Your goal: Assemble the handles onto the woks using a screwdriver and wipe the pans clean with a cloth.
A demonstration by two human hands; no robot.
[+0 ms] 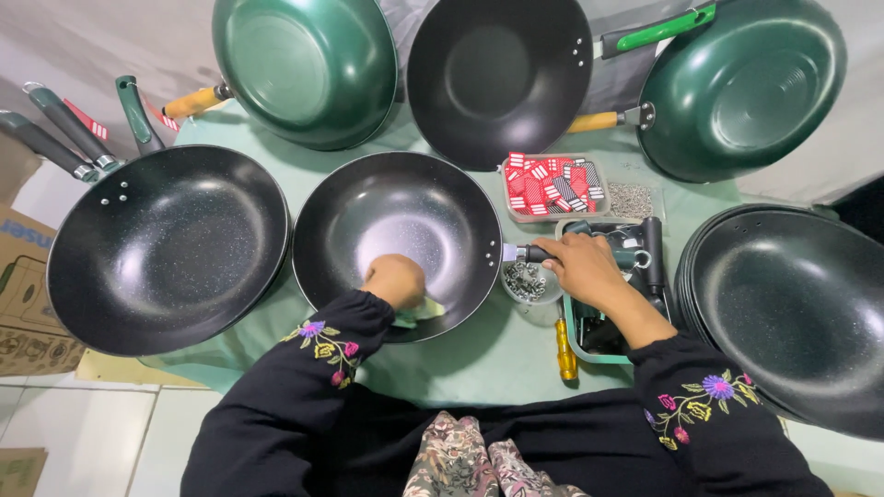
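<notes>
A black wok-shaped pan [396,207] lies on the green table cover straight in front of me. My left hand [396,279] is inside the pan near its front rim, closed on a pale green cloth [422,310] pressed against the pan's surface. My right hand [582,264] grips the pan's short black handle stub [532,253] at the pan's right side. Both arms wear black sleeves with embroidered flowers.
Black pans lie at left [166,248] and right [801,313]; two green pans [304,64] [746,87] and a black one [497,74] stand at the back. A box of red tags [552,187], a small bowl of screws [528,283], a teal tray [575,342] and a yellow screwdriver [564,350] sit by my right hand.
</notes>
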